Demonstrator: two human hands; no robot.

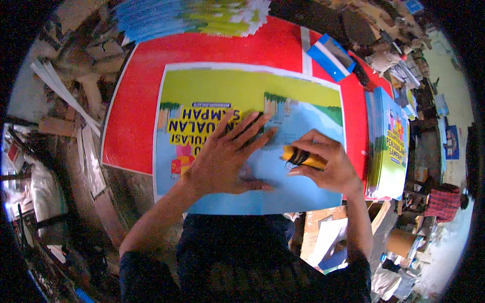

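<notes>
A person's left hand (227,159) lay flat, fingers spread and gripping nothing, on a blue-and-green printed sheet (267,164) across a red table (134,113), while the right hand's (331,161) fingers closed around a yellow-and-black tool (309,159) over the sheet, near a stack of printed booklets (391,151)

Right grip (334,160) — yellow-black tool (305,157) held
</notes>
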